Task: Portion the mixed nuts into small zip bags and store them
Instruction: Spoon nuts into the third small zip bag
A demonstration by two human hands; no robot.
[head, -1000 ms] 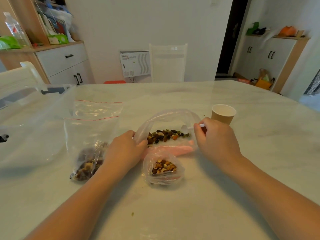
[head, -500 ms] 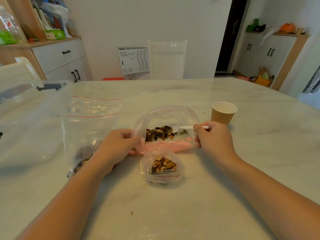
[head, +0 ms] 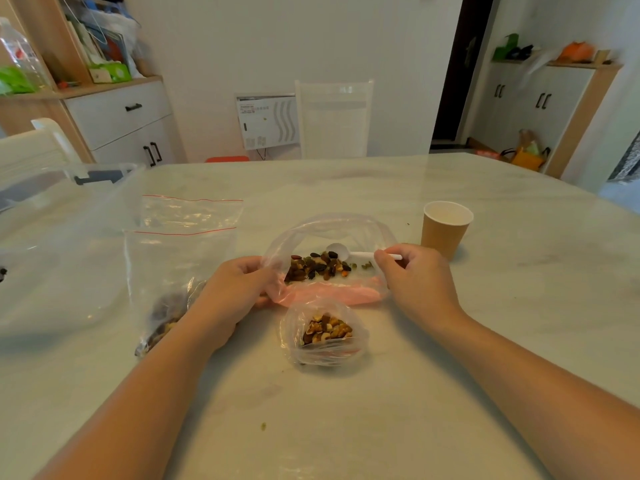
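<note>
Head view: closest in, a small zip bag point(head: 323, 336) of mixed nuts sat open on the table point(head: 346, 427). Behind it, the big nut bag point(head: 327, 258) was pinched open by the left hand point(head: 235, 292), while a white spoon point(head: 349, 252) was gripped inside by the right hand point(head: 415, 282). Farther back, a paper cup point(head: 445, 228) looked empty.

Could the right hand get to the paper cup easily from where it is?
Probably yes. The paper cup stands just beyond the right hand with bare table between them, though that hand is pinching a white spoon.
</note>
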